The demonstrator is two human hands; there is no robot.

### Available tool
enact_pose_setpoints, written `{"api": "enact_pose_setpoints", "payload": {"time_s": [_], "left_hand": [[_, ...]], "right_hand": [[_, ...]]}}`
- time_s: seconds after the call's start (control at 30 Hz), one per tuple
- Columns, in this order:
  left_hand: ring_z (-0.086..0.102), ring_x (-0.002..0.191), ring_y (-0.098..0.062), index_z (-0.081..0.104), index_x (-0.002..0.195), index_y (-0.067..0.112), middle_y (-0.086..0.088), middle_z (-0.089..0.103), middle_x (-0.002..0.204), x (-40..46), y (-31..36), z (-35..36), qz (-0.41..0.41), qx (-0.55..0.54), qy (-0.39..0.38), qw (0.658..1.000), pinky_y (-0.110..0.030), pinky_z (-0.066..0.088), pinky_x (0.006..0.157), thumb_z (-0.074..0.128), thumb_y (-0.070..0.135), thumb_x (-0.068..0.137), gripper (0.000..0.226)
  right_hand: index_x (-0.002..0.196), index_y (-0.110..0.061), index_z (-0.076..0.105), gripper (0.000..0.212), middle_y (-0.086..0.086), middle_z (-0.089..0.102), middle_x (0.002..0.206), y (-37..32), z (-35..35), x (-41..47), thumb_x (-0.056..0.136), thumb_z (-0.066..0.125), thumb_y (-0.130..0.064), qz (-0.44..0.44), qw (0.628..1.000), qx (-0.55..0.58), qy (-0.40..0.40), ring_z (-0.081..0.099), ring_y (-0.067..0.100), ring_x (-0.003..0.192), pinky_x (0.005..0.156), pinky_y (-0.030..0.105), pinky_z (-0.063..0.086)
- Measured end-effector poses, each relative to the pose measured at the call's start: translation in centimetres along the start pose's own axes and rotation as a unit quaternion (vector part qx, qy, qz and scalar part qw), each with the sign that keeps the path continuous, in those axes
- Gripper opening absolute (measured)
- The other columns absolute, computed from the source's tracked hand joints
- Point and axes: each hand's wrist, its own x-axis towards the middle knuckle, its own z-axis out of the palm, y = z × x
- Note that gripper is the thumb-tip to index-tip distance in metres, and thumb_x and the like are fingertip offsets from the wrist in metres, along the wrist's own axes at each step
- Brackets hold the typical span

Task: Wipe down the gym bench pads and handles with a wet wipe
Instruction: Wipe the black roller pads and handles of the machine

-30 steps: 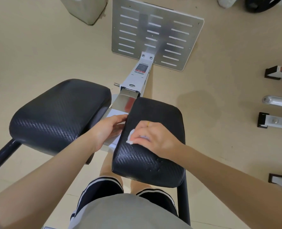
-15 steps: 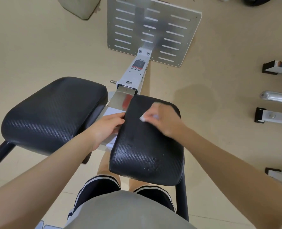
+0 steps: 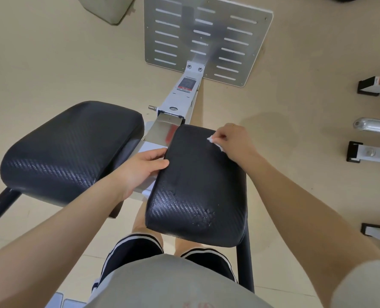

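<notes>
1. The right hand [image 3: 235, 141] pinches a wet wipe [image 3: 215, 143] at the right pad [image 3: 198, 185]'s far corner (wiping under way).
2. The left hand [image 3: 140, 172], fingers relaxed, steadies that pad's inner edge.
3. Next, likely: the left pad [image 3: 69, 150], beside it.

Two black textured pads [image 3: 73, 150] [image 3: 198, 185] side by side; crumpled white wipe [image 3: 215, 144] at right pad's far edge.

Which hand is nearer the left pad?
Left. The left hand rests in the gap beside the left pad; the right hand wipes the right pad's far corner.
</notes>
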Motion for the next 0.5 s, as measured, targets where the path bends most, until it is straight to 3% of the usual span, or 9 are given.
{"api": "enact_pose_setpoints", "payload": {"time_s": [0.1,0.17,0.23,0.3,0.4,0.5], "left_hand": [[0.059,0.109,-0.010,0.055,0.128,0.019,0.005,0.064,0.120,0.0,-0.1,0.0,-0.001,0.003,0.004,1.000,-0.025,0.040,0.099,0.047,0.010,0.095,0.036],[0.060,0.106,-0.010,0.056,0.127,0.019,0.005,0.065,0.117,-0.1,-0.1,0.0,-0.001,0.004,0.003,1.000,-0.024,0.040,0.097,0.047,0.010,0.095,0.035],[0.061,0.105,-0.009,0.057,0.126,0.019,0.004,0.065,0.117,-0.1,0.1,0.1,-0.001,0.005,-0.001,1.000,-0.023,0.041,0.095,0.047,0.009,0.095,0.034],[0.061,0.105,-0.009,0.057,0.126,0.019,0.004,0.065,0.117,-0.1,0.1,0.1,-0.003,0.007,0.004,1.000,-0.024,0.041,0.096,0.047,0.010,0.095,0.034],[0.059,0.109,-0.012,0.055,0.129,0.021,0.004,0.064,0.119,-0.1,-0.2,0.2,-0.008,0.011,0.019,1.000,-0.029,0.039,0.104,0.048,0.014,0.095,0.035],[0.057,0.109,-0.011,0.049,0.133,0.023,0.007,0.061,0.119,-0.3,-0.5,0.6,-0.004,0.009,0.037,0.999,-0.026,0.038,0.102,0.048,0.017,0.095,0.038]], "right_hand": [[0.078,-0.003,0.069,0.032,0.008,0.069,0.093,-1.1,-0.1,-2.2,0.086,0.059,-0.032,-0.058,0.997,0.031,-0.042,0.062,0.018,0.091,0.074,0.021,0.039],[0.073,-0.011,0.070,0.029,-0.008,0.070,0.082,-2.6,-0.5,-5.9,0.082,0.056,-0.035,-0.140,0.984,0.064,-0.085,0.058,0.001,0.082,0.073,0.012,0.038],[0.074,-0.016,0.074,0.017,-0.024,0.057,0.073,-3.5,-0.7,-9.5,0.081,0.061,-0.024,-0.186,0.971,0.112,-0.102,0.052,-0.007,0.076,0.071,0.005,0.034],[0.077,-0.016,0.075,0.015,-0.025,0.050,0.072,-3.5,-0.8,-11.3,0.081,0.061,-0.019,-0.195,0.966,0.127,-0.116,0.051,-0.011,0.077,0.071,0.002,0.033],[0.077,-0.015,0.075,0.016,-0.027,0.050,0.070,-3.3,-1.2,-9.9,0.080,0.060,-0.020,-0.216,0.961,0.123,-0.122,0.049,-0.012,0.077,0.071,0.004,0.034],[0.062,-0.017,0.069,0.022,-0.020,0.049,0.062,-2.4,-0.9,-6.0,0.081,0.061,-0.023,-0.172,0.976,0.102,-0.084,0.049,0.002,0.069,0.066,0.013,0.034]]}}
